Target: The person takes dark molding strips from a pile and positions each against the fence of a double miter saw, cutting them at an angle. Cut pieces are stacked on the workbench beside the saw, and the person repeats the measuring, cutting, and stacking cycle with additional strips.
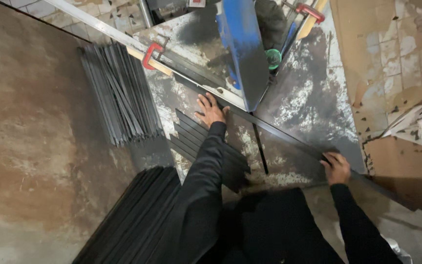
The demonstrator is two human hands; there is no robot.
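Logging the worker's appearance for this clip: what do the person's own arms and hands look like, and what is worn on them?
Both arms are covered by long black sleeves of a dark, plain top, reaching to the wrists. The left hand and right hand are bare: no gloves, and no rings, watch or markings can be made out. The sleeve fabric looks matte and slightly creased, with no visible stripes or logos.

Dim, uneven light — brightest at upper right, dark shadow below, edges soft and slightly warped.
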